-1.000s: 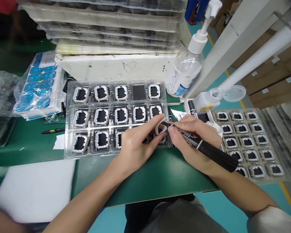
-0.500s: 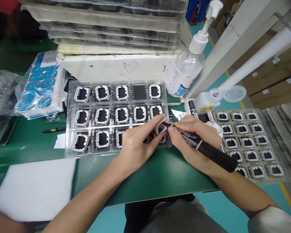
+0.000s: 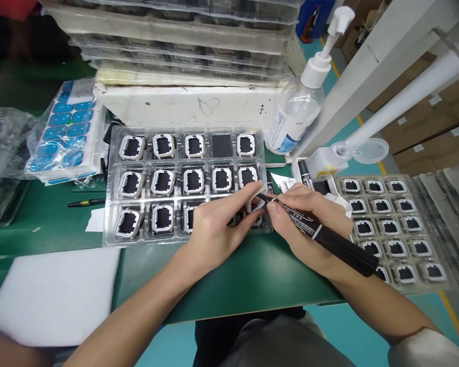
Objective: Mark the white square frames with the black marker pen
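Between thumb and forefinger, my left hand [image 3: 218, 229] pinches a small white watch-case-like frame [image 3: 255, 204] above the front right corner of a clear plastic tray [image 3: 112, 204]. My right hand [image 3: 309, 219] grips a black marker pen [image 3: 344, 250] like a writing pen, its tip at the frame's upper edge. Whether the tip touches the frame I cannot tell. Similar white frames with black centres sit in the tray's pockets. One pocket in the back row shows only a dark square pad [image 3: 222, 146]. My left fingers partly hide the front row.
Behind the tray stand stacked trays [image 3: 183, 41] on a white box. A pump bottle [image 3: 296, 112] is at the back right, and another filled tray [image 3: 390, 229] lies right. White foam [image 3: 53, 295], a thin black pen [image 3: 86, 203] and blue-patterned sheets [image 3: 69, 127] lie left.
The view has shifted slightly. Both hands keep nearly the same pose, with the marker still at the white frame.
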`<state>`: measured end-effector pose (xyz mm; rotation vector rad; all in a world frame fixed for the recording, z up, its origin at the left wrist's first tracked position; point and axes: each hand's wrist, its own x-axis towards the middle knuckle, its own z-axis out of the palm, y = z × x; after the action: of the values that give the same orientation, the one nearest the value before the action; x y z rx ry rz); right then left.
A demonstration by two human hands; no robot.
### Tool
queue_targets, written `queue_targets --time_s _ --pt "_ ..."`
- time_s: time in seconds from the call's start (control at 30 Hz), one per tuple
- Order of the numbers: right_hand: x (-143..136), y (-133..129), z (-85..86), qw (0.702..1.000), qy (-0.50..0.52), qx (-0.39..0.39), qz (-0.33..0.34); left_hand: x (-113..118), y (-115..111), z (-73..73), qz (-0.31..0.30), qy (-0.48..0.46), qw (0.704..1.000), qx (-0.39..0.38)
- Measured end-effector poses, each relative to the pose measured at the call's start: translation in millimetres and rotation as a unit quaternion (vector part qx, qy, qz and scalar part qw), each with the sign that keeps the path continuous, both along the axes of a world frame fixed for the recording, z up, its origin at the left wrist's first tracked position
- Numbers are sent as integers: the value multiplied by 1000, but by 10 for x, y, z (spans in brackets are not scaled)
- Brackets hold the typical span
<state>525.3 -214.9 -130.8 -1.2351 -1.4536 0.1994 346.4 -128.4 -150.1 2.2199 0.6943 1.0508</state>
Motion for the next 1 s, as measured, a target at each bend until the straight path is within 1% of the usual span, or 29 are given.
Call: queue_targets --time_s 0.07,0.13,0.2,0.27,0.43,0.5,0.6,0.67,0.77,0.9,1.0 --pt "-10 -1 19 1000 7 -6 0 2 10 -22 -5 -14 1000 9" --pt "-16 -3 38 1000 10 -20 -2 5 17 -38 -10 -26 1000 -6" --pt "-14 -7 47 999 11 -31 -7 9 26 -36 -18 -35 998 -57" --pt "-7 -13 44 999 18 -37 -9 13 41 -12 -31 -49 990 -129" --pt "-6 -12 51 1000 19 -15 -9 26 111 96 -62 -90 950 -293" --pt "-14 -1 85 1000 7 -4 -10 29 138 132 -70 -106 930 -345" --pt "-21 17 153 1000 -2 18 8 24 160 165 -81 -117 903 -405" --pt "-19 22 187 1000 -8 7 14 18 162 178 -84 -119 890 -433" --pt "-6 9 199 999 -12 -36 6 12 161 186 -90 -127 875 -458" --pt "29 -21 178 999 -4 -31 14 13 166 174 -111 -138 861 -476" --pt "59 -36 185 998 -8 -42 36 19 170 163 -123 -142 857 -480"
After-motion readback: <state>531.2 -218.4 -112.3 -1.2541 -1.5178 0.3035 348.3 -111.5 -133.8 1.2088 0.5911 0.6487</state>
